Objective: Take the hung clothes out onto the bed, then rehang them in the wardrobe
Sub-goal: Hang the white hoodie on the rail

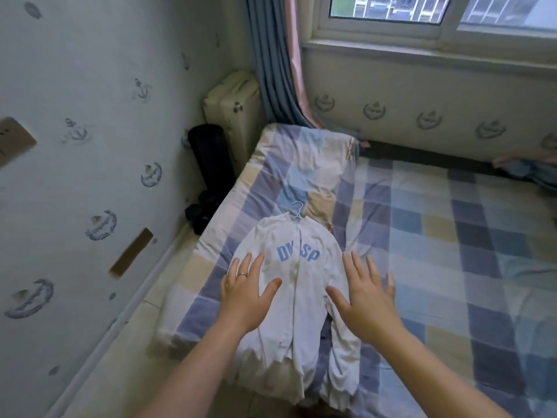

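White zip sweatshirt [297,285] lies flat on bed's [422,236] near-left corner, on its wire hanger [299,215]; left hand [244,294] & right hand [364,297] spread flat over it, gripping nothing; prob. light & floppy, so lift by hanger hook.

I see pale wallpaper [90,182] printed with blue emblems on both walls, and daylight through a white-framed window [388,24] above the checked bed [428,242]. A blue-and-pink curtain [272,70] hangs in the corner beside a cream case [233,113]; the floor [135,342] is pale tile.
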`<state>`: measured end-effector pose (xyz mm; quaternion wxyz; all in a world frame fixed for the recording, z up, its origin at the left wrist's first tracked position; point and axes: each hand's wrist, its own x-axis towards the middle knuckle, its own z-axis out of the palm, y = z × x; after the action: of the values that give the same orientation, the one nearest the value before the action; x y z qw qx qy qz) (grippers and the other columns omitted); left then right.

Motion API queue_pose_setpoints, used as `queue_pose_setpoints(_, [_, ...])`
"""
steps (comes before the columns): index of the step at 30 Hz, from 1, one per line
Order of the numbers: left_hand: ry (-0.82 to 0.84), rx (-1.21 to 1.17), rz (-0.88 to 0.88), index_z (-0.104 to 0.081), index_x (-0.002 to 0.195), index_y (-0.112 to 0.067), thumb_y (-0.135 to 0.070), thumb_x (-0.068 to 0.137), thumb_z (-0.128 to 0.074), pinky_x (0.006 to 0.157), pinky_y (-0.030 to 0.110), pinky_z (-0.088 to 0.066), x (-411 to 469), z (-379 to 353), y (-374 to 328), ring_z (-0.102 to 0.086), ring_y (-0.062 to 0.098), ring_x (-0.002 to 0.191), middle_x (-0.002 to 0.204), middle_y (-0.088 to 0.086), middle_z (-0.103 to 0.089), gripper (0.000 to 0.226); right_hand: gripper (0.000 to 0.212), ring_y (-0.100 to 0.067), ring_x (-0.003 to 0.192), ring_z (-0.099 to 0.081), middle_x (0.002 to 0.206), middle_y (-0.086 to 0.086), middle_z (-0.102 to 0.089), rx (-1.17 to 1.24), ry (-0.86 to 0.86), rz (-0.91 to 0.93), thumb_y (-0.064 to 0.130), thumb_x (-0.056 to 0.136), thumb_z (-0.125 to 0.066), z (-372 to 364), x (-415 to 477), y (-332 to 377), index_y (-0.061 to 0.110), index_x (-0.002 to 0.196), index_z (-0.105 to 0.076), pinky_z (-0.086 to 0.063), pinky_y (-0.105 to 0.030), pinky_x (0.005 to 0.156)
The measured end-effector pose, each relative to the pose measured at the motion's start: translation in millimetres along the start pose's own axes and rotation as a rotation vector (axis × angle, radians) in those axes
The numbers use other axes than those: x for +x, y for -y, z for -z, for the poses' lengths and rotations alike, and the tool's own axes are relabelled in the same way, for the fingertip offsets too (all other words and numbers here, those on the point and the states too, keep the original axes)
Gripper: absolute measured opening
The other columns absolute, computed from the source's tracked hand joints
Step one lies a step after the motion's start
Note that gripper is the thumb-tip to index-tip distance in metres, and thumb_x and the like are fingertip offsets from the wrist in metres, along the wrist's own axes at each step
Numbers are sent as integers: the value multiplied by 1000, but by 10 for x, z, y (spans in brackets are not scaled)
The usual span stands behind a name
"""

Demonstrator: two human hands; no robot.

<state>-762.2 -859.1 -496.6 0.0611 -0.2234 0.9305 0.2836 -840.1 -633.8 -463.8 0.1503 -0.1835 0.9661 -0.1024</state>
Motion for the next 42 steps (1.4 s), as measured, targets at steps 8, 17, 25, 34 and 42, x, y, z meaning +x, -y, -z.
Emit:
queue_pose_setpoints(8, [108, 14, -15, -12, 156, -38, -63, 96, -36, 122, 42, -3, 1214, 38, 53, 6, 16, 151, 165, -7, -7, 68, 74, -20, 149, 17, 163, 7, 14, -50, 41, -38, 62, 97, -22, 72, 989, 165, 27, 155, 8, 5, -53, 119])
queue_pose_setpoints(17, [295, 44, 1, -14, 155, -39, -60, 97, -38, 121, 40, -5, 2722, -288, 586, 4, 13, 151, 165, -10, -9, 66, 78, -20, 149, 17, 163, 6, 14, -56, 141, -189, 66, 90, -7, -579, 2224, 279, 26, 154, 11, 9, -52, 117])
queue_pose_setpoints(25, [343, 172, -30, -19, 154, -34, -56, 96, -43, 119, 41, -11, 4339, -1693, 1584, -2, 19, 151, 165, -5, -12, 67, 83, -15, 149, 15, 163, 10, 12, -42, 200, -237, 68, 81, -2, -2119, 3688, -143, 29, 155, 6, 6, -48, 118])
queue_pose_setpoints(34, [141, 259, -124, -26, 152, -24, -47, 94, -53, 114, 45, -23, 5768, -2800, 2038, -24, 33, 142, 160, 4, -23, 68, 70, -20, 150, 9, 164, 5, 10, -62, 151, -215, 56, 98, -25, -3606, 5256, -860, 27, 155, 5, -1, -52, 120])
queue_pose_setpoints(42, [-67, 254, -181, -57, 94, -15, -55, 93, -51, 77, 42, -40, 6021, -2952, 1876, -55, 38, 100, 104, 13, -64, 40, 69, -24, 146, -18, 160, -3, -18, 86, -6, -314, 52, 97, -34, -3816, 5804, -1192, 22, 154, -11, -16, -53, 116])
